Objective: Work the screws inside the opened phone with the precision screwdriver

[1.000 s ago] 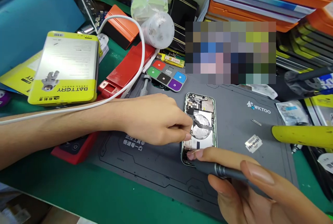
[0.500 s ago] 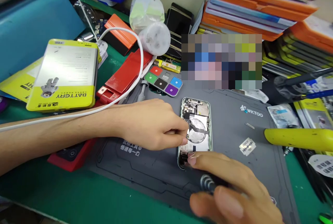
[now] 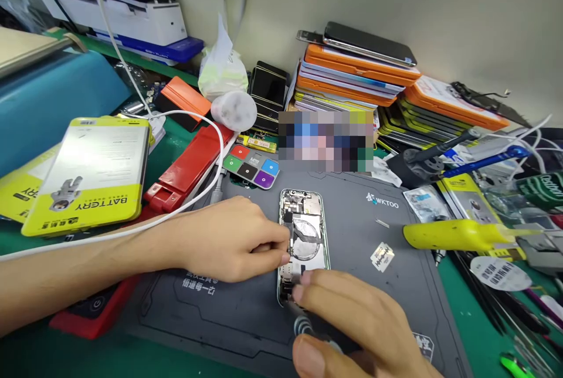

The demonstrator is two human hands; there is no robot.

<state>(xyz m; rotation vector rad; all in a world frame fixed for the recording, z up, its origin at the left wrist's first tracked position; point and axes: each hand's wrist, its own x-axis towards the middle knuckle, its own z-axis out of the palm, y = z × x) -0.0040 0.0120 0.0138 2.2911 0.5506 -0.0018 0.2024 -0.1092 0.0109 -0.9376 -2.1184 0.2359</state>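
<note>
An opened smartphone (image 3: 310, 261) lies on the dark grey work mat (image 3: 347, 225), its inner parts and a round coil showing. My left hand (image 3: 237, 240) has its fingers curled, with thumb and index finger pressed on the phone's left edge. At the phone's lower end, my right hand (image 3: 365, 319) is closed around a dark screwdriver (image 3: 303, 326) with a ridged, ringed collar. Two right fingertips rest over the phone's lower right part. The screwdriver's tip is blurred and hard to make out, and most of its handle is hidden by the hand.
A razor blade (image 3: 382, 256) and a yellow bottle (image 3: 453, 234) are to the right. Farther back lies a coloured-square plate (image 3: 251, 166). A white cable (image 3: 185, 208) crosses over my left forearm near a yellow battery box (image 3: 92, 173). Orange cases (image 3: 352, 67) are stacked behind.
The camera has tilted up, so more of the wall and stacked cases shows. Both hands stay at the phone, and the right hand has come a little closer around the screwdriver.
</note>
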